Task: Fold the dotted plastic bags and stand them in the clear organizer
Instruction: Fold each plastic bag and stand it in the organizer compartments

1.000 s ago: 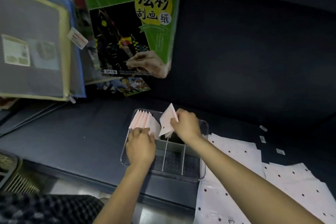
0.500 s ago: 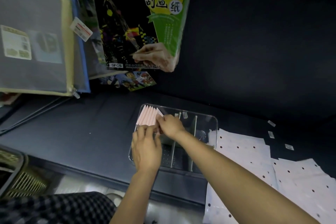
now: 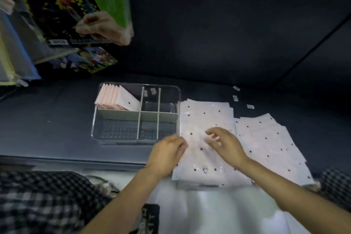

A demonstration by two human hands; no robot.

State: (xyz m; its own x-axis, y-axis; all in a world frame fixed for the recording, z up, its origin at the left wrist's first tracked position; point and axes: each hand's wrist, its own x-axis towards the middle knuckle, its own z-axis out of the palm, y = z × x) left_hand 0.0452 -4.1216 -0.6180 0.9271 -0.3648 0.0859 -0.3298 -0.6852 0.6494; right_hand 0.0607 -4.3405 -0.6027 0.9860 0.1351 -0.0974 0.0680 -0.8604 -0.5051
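White plastic bags with black dots [image 3: 205, 119] are laid flat in a stack on the dark bench [image 3: 47, 119], just to the right of the clear organizer [image 3: 133, 138]. A second, looser spread of dotted bags [image 3: 269, 138] is fanned out further right, overlapping the first stack's edge. Folded bags [image 3: 115, 98] are stood upright in a row in the organizer's far-left compartment, pinkish edges up, with one black dot seen on the nearest fold. The other compartments are divided by pale partitions; two small tabs are seen in a far middle one.

The left hand [image 3: 167, 155] is placed at the left edge of the flat stack, near the organizer's front right corner, fingers curled toward the plastic; whether a bag is pinched cannot be told through the blur. The right hand [image 3: 224, 143] is held above the middle of the stack with fingers loosely bent and released, nothing gripped.

Small pale scraps [image 3: 235, 98] are scattered on the bench beyond the bags. A green and black art-paper pack [image 3: 79, 5] is hung at upper left, beside zip folders [image 3: 11, 47]. Checked fabric [image 3: 38, 201] is seen at the bottom left.
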